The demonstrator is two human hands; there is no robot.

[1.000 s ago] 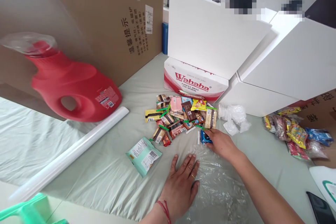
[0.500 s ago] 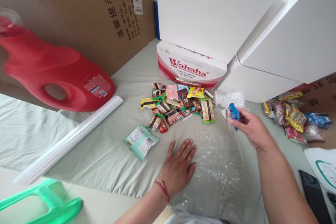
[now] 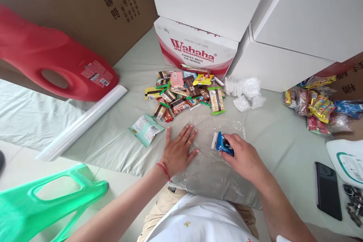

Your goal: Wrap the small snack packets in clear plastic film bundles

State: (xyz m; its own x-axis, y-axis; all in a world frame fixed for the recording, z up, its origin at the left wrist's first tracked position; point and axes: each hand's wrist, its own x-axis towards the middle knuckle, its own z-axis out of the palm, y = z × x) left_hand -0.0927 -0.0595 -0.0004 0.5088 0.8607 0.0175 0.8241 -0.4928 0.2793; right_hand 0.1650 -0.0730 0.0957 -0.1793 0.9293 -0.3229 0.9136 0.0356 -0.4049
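My left hand (image 3: 178, 147) lies flat with fingers spread on the left part of a clear plastic bag (image 3: 210, 177). Over the bag's right side, my right hand (image 3: 244, 155) grips a small blue snack packet (image 3: 222, 144) between thumb and fingers. A whitish strip sticks out at the packet's left end; I cannot tell whether it belongs to the packet. Beyond the hands is a pile of wrapped snack bars (image 3: 184, 96), with a green-edged bar (image 3: 216, 100) at its right. A mint-green snack bag (image 3: 146, 130) rests left of my left hand.
Behind the pile stands a Wahaha carton (image 3: 195, 47) beside white cabinets (image 3: 286, 56). Small clear wrappers (image 3: 246, 90) lie to its right. Bagged snacks (image 3: 314, 106), a phone (image 3: 328, 191) and keys (image 3: 354, 204) are at right; a red jug (image 3: 62, 68), white roll (image 3: 85, 123) and green stool (image 3: 56, 196) at left.
My right hand has brought the blue packet from beside the clear wrappers leftward and nearer, over the plastic bag. My left hand stays flat on the bag. The view has tilted down.
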